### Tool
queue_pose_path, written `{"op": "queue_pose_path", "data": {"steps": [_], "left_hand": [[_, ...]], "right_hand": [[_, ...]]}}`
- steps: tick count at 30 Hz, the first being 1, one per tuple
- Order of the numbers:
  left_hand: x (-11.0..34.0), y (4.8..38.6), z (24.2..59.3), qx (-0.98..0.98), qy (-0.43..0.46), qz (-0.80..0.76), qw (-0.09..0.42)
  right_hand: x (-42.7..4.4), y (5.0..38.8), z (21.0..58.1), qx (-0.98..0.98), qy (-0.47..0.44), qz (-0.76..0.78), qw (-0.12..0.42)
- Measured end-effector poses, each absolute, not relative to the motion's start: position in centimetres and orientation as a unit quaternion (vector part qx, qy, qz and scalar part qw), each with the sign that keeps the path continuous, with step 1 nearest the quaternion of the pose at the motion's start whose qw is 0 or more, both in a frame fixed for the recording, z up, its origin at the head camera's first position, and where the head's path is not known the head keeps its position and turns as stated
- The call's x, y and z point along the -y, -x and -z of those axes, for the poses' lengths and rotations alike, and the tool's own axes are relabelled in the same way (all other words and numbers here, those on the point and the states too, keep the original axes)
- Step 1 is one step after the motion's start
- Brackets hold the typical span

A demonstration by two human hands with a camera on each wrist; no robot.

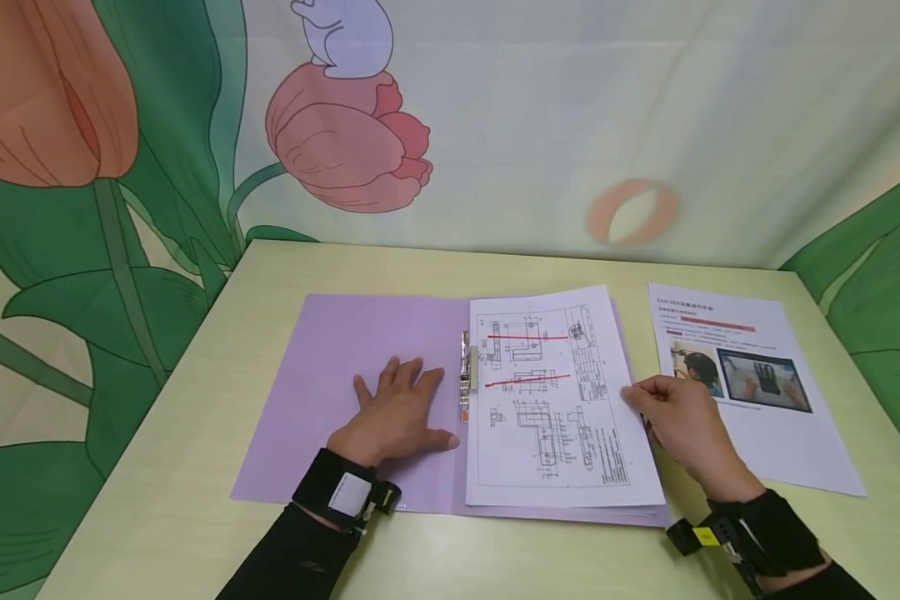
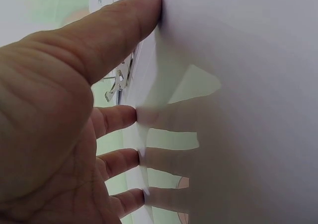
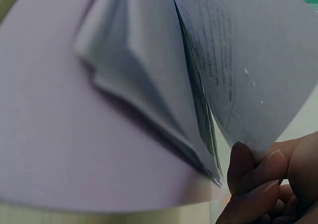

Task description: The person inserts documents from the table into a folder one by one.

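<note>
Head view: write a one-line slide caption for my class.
The left hand rests on an open purple folder while the right hand pinches the edge of a printed drawing.

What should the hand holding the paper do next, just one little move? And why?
I think the right hand could gently swing the drawing page leftward, toward the metal clip. It pinches that page's right edge, and near there the page stands apart from the sheets underneath. The clip sits along its left edge, so the page would probably turn that way.
</note>
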State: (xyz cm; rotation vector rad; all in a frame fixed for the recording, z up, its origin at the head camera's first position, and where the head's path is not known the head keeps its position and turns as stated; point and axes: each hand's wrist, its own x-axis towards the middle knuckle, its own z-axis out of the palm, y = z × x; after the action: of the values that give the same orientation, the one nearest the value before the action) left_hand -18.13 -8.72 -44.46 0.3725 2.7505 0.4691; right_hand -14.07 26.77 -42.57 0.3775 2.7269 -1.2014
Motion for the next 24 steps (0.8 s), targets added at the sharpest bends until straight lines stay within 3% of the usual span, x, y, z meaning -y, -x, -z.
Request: {"op": "queue_pose_path", "data": {"steps": [13, 24], "left_hand": [[8.79, 17.93, 44.88, -0.965, -0.129, -0.164, 0.158], [8.88, 18.06, 44.64, -0.965, -0.132, -0.164, 0.158]], "right_hand": [[-26.74, 14.19, 42.77, -0.906, -0.126, 0.397, 0.078], [-27.32, 14.10, 42.31, -0.940, -0.097, 0.324, 0.051]]}}
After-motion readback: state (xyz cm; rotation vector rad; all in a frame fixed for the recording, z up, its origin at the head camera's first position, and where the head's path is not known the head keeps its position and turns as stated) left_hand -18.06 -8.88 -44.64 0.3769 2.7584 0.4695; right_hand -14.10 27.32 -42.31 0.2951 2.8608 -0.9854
